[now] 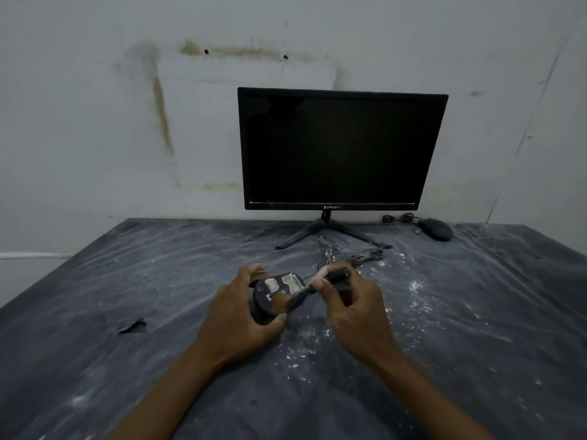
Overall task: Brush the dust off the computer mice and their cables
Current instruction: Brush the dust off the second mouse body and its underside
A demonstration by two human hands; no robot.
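A person's left hand [236, 308] grips a dusty black computer mouse [275, 296] turned underside up, fingers curled over its far edge and thumb clamped against its near end, holding it just above a dark grey table [95, 312] streaked and speckled with white dust. The right hand [351, 308] pinches the black handle of a small brush [313, 289] between thumb and curled fingers, its brown bristles pressed against the mouse's pale-labelled base. The handle's far end pokes out past the knuckles, pointing toward the back right.

Beyond the hands, the held mouse's dust-coated grey cable [352, 255] lies in a loose tangle on the table, close to the front feet of a black flat-screen monitor [340, 150]. The monitor stands on a splayed stand at the table's far edge, its screen dark and a small white brand mark on its lower bezel.

To the right of the stand, well apart from the hands, a second black mouse [435, 229] rests top side up near the table's back edge, its thin black cable [401, 218] coiled just beside it on the left.

A small tear or dark scrap [133, 326] marks the table surface left of the person's left forearm. White crumbs of dust are thickest directly beneath and to the right of the hands. A stained, pale wall [158, 106] rises behind the table.
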